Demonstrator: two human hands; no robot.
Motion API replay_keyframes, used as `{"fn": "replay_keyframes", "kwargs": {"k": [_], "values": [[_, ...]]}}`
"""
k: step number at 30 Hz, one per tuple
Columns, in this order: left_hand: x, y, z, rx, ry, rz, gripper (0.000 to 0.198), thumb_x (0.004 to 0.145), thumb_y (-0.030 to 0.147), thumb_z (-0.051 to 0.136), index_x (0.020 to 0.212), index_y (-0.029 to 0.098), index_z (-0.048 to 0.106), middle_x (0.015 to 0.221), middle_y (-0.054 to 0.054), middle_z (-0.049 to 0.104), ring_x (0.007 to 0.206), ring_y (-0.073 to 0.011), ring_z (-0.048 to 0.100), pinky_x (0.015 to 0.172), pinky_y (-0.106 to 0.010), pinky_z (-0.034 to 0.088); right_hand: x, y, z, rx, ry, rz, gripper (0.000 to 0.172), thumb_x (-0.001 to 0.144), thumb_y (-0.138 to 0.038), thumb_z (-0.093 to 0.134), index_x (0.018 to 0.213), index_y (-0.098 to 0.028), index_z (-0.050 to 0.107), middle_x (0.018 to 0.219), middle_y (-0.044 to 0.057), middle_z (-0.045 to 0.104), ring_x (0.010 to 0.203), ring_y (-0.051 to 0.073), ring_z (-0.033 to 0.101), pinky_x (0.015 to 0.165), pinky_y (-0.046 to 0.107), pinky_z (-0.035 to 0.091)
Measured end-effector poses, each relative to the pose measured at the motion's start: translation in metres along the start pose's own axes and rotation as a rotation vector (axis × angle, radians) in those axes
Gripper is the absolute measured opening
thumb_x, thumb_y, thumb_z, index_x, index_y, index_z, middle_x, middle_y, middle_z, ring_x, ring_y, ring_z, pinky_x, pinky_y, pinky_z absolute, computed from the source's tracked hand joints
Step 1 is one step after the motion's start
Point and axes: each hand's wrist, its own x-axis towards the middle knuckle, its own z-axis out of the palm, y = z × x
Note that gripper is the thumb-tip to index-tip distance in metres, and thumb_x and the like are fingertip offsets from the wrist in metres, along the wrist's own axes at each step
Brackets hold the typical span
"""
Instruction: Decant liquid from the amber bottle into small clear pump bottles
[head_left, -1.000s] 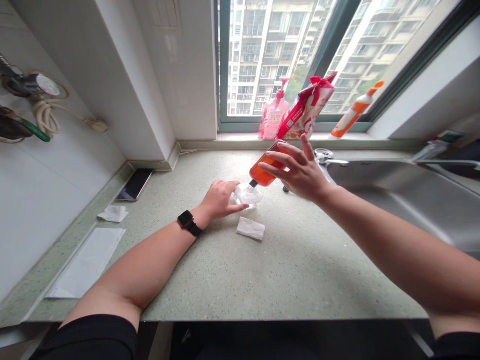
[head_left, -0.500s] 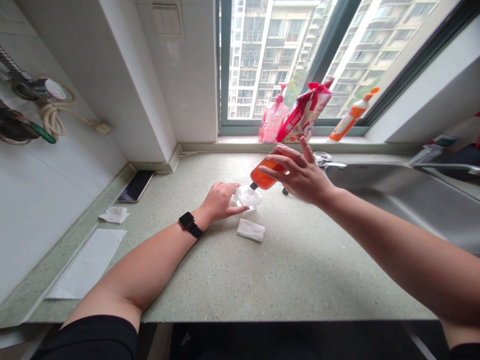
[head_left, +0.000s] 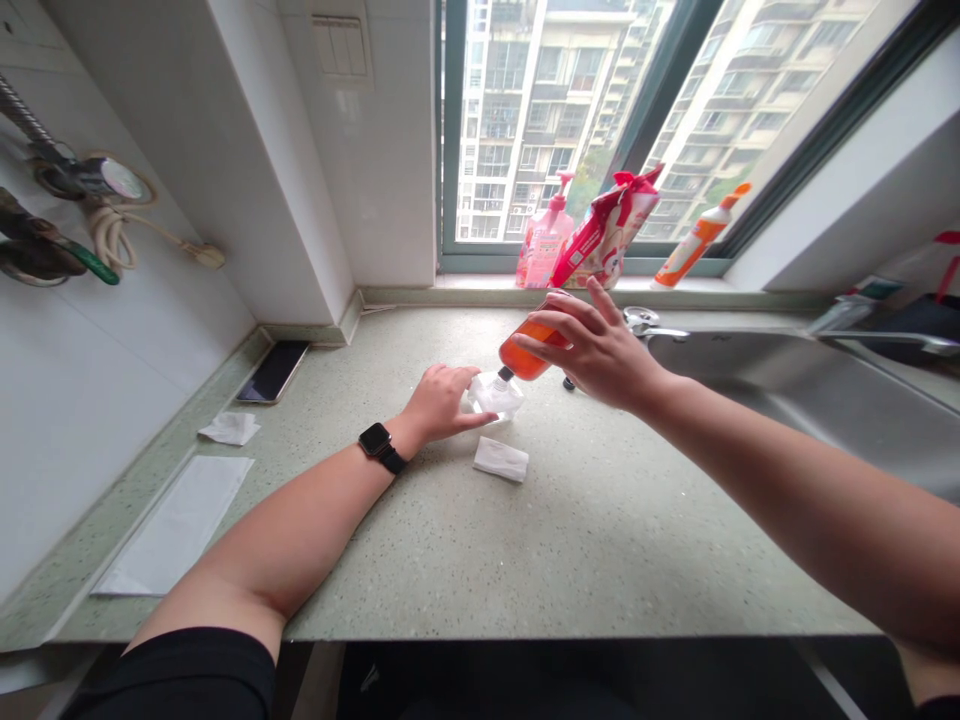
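My right hand (head_left: 596, 345) is closed around a bottle of orange-red liquid (head_left: 527, 350), which tilts with its dark neck pointing down and left. The neck meets the mouth of a clear container (head_left: 495, 398) that looks like a small glass or plastic bottle standing on the counter. Thumb and fingers of my left hand (head_left: 444, 402) grip the clear container from its left side. Just in front of it lies a folded white tissue (head_left: 501, 459). A small black cap-like piece (head_left: 568, 383) shows partly beneath my right hand.
On the windowsill stand a pink pump bottle (head_left: 544, 245), a red and white pouch (head_left: 609, 228) and an orange and white bottle (head_left: 701, 240). A steel sink (head_left: 810, 400) lies right. A phone (head_left: 274, 372), crumpled tissue (head_left: 230, 428) and white sheet (head_left: 176, 525) lie left on the speckled counter (head_left: 525, 560).
Both hands keep their holds, and the tilted bottle stays at the clear container's mouth. The view has shifted very slightly.
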Motion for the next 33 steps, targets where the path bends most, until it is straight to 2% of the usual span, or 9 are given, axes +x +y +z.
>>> {"fn": "replay_keyframes", "kwargs": {"k": [7, 12, 21, 29, 33], "values": [[0.000, 0.000, -0.001, 0.018, -0.005, -0.006, 0.070, 0.090, 0.066, 0.078, 0.140, 0.019, 0.064, 0.127, -0.014, 0.078, 0.119, -0.0356, 0.072, 0.111, -0.056, 0.048, 0.005, -0.005, -0.006, -0.006, -0.009, -0.029, 0.075, 0.097, -0.005, 0.064, 0.157, -0.047, 0.051, 0.150, 0.002, 0.061, 0.152, 0.031, 0.049, 0.137, 0.065, 0.028], [-0.001, 0.001, -0.001, 0.022, 0.002, -0.004, 0.069, 0.090, 0.066, 0.078, 0.141, 0.021, 0.063, 0.131, -0.014, 0.077, 0.121, -0.0366, 0.071, 0.110, -0.057, 0.048, 0.009, -0.008, -0.009, 0.035, -0.032, -0.002, 0.074, 0.096, -0.006, 0.066, 0.155, -0.049, 0.054, 0.149, 0.000, 0.061, 0.151, 0.031, 0.048, 0.138, 0.064, 0.026], [-0.001, -0.001, -0.002, 0.030, -0.008, -0.001, 0.068, 0.090, 0.064, 0.078, 0.137, 0.018, 0.063, 0.122, -0.014, 0.078, 0.113, -0.0352, 0.072, 0.108, -0.055, 0.049, 0.016, -0.011, -0.014, -0.019, -0.079, -0.030, 0.065, 0.101, -0.008, 0.058, 0.155, -0.044, 0.055, 0.146, 0.003, 0.064, 0.152, 0.029, 0.048, 0.137, 0.062, 0.031], [0.000, -0.007, -0.001, 0.020, -0.015, 0.027, 0.059, 0.090, 0.064, 0.076, 0.130, 0.021, 0.065, 0.117, -0.012, 0.077, 0.107, -0.0330, 0.072, 0.102, -0.051, 0.051, 0.024, -0.020, -0.016, 0.019, -0.118, -0.008, 0.076, 0.097, -0.003, 0.057, 0.157, -0.049, 0.053, 0.148, 0.001, 0.063, 0.153, 0.030, 0.047, 0.136, 0.063, 0.030], [0.000, -0.009, 0.000, 0.021, -0.012, 0.032, 0.058, 0.090, 0.064, 0.075, 0.129, 0.021, 0.064, 0.116, -0.012, 0.078, 0.106, -0.0324, 0.072, 0.102, -0.050, 0.051, 0.028, -0.024, -0.017, 0.005, -0.123, -0.001, 0.071, 0.099, -0.006, 0.058, 0.156, -0.049, 0.054, 0.148, 0.001, 0.064, 0.153, 0.031, 0.047, 0.136, 0.063, 0.029]]}}
